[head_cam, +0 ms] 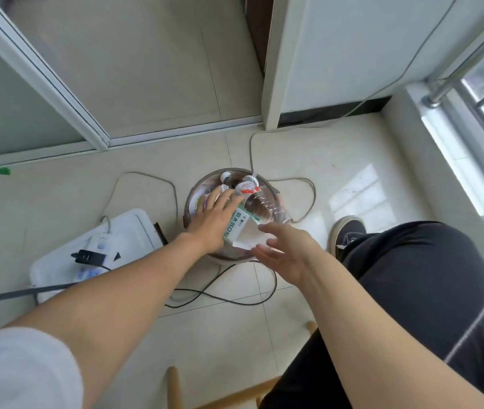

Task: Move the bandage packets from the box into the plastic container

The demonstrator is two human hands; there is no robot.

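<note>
A white and green bandage box (242,228) lies tilted over the round clear plastic container (273,192) on the floor, its open white end toward me. My left hand (209,218) holds the box along its left side, fingers stretched toward the container's far side. My right hand (288,252) hovers at the box's open end, with its fingers spread and relaxed and nothing in them. No bandage packets are visible. Small white-capped bottles (245,185) stand inside the container at its far side.
A white lid (137,228) with a power strip (99,246) on it lies left of the container. Cables (220,293) loop over the tiled floor around it. My shoe (348,231) and dark trouser leg are at the right, and a wooden chair frame (172,385) sits below.
</note>
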